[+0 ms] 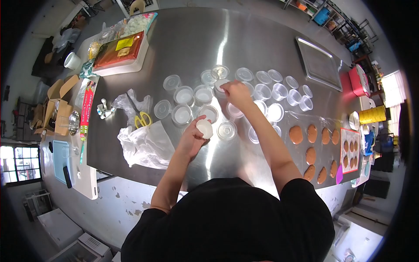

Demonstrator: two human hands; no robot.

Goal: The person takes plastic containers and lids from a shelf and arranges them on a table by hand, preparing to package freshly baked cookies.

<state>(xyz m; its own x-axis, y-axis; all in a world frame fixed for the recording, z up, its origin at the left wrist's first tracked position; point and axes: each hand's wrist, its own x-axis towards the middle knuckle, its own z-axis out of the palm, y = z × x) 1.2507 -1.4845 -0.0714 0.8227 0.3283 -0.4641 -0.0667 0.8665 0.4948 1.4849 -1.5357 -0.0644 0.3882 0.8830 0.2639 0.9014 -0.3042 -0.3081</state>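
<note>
White fluted paper baking cups (204, 129), seemingly a small stack, are held in my left hand (190, 140), fingers wrapped round their side. My right hand (238, 93) reaches farther out, fingertips pinched at the edge of a white paper liner (221, 84) in a clear plastic cup. Around both hands stand several clear round cups; white liners show inside some, such as the lined cup (183, 115) left of centre. Right of my right hand are bare clear cups (279, 92). A clear lid (227, 130) lies flat between my forearms.
Yellow-handled scissors (143, 119) and a crumpled plastic bag (146, 144) lie left. Brown flat rounds (296, 135) rest on clear film at right, near a purple spatula (339, 174). A metal tray (318, 63) sits far right; a red-topped box (118, 52) stands far left.
</note>
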